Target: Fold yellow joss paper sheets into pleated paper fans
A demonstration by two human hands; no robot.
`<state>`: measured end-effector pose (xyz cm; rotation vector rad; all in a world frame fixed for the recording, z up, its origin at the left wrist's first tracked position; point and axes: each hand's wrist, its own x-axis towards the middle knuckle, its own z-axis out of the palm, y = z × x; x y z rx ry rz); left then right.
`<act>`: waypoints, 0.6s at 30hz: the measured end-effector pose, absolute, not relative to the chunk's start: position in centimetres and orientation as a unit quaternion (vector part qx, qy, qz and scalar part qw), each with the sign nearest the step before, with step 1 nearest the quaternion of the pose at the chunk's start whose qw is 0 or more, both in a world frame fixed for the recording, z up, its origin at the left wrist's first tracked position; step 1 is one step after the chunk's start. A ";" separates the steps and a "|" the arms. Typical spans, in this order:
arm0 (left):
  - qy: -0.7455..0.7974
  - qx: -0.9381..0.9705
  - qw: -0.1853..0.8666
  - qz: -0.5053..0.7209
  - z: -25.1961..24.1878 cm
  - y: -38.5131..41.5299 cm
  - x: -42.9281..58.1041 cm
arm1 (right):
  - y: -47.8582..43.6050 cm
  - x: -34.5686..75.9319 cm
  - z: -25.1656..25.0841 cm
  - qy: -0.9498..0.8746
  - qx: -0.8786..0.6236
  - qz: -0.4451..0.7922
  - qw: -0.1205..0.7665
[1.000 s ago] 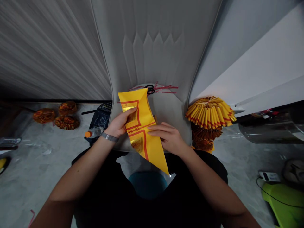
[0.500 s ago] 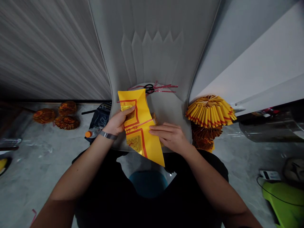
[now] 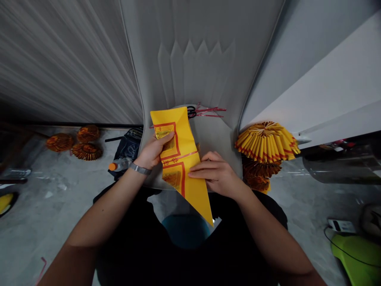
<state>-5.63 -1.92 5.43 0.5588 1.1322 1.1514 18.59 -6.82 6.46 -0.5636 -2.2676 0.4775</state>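
A yellow paper piece [image 3: 195, 180] with red borders and gold printed patches stands out over the chair seat, a thin red strip across its middle. My left hand [image 3: 154, 151] grips its left edge, thumb on top and the other fingers underneath. On the lower right side, my right hand [image 3: 218, 172] pinches the paper, its fingers lying over the edge. The lower part of the paper tapers to a point above my lap. Just behind it, black-handled scissors [image 3: 192, 112] lie on the seat beside red strips [image 3: 212, 110], partly covered by the paper.
The grey chair [image 3: 222, 135] has a tall back. Pleated yellow paper fans [image 3: 268, 141] are stacked to its right. Several round pleated pieces [image 3: 87, 151] lie on the floor at left. A bottle [image 3: 120, 164] with an orange cap rests by a dark bag [image 3: 127, 145].
The view has shifted slightly. The paper's lower flap now reaches further down toward my lap, and my right hand has slid a little lower along its edge. My left hand keeps its hold.
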 end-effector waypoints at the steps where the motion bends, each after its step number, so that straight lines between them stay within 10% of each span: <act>1: 0.496 0.252 0.655 0.512 5.5 -1.9 -5.6 | -6.8 18.6 6.5 -0.884 -0.219 0.188 0.367; 18: 0.442 0.322 0.680 0.488 6.6 -4.2 -3.0 | -5.4 16.0 7.7 -0.615 -0.483 0.313 0.538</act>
